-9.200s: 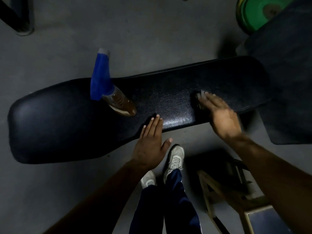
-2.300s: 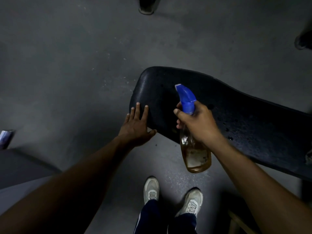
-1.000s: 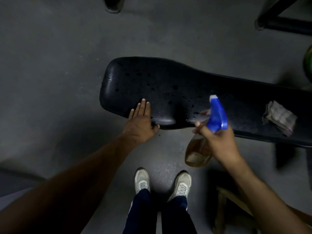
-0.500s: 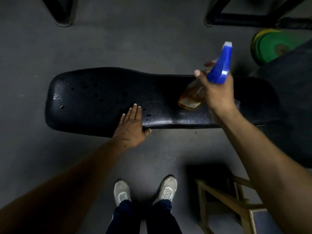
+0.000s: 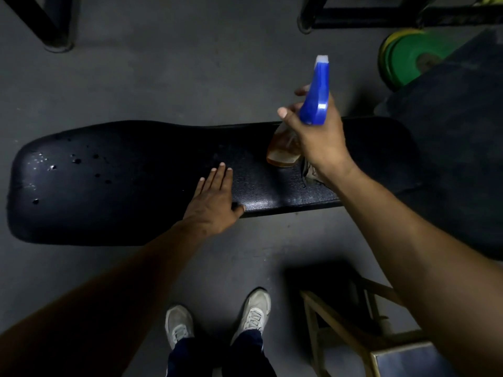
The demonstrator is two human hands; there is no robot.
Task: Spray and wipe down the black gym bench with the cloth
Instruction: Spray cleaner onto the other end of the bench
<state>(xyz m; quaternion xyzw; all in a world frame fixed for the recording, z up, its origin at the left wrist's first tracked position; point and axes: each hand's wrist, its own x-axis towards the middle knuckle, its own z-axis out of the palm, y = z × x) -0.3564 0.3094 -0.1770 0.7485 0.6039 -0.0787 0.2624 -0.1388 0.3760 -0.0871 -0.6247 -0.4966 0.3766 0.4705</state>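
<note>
The black gym bench (image 5: 122,180) runs left to right across the view, with wet droplets on its wide left end. My left hand (image 5: 212,205) lies flat on the bench's near edge, fingers together and holding nothing. My right hand (image 5: 318,137) grips the spray bottle (image 5: 315,96) by its neck; the blue trigger head points up and the amber body hangs over the bench's right part. The cloth (image 5: 309,172) lies on the bench, mostly hidden under my right wrist.
Green and yellow weight plates (image 5: 411,58) stand at the back right beside a dark padded block (image 5: 457,148). A wooden stool (image 5: 353,330) is by my right foot. Black metal frame legs (image 5: 54,28) stand on the grey floor behind the bench.
My right hand has carried the spray bottle from the bench's left end to above its right part near the cloth. My left hand has stayed flat on the near edge.
</note>
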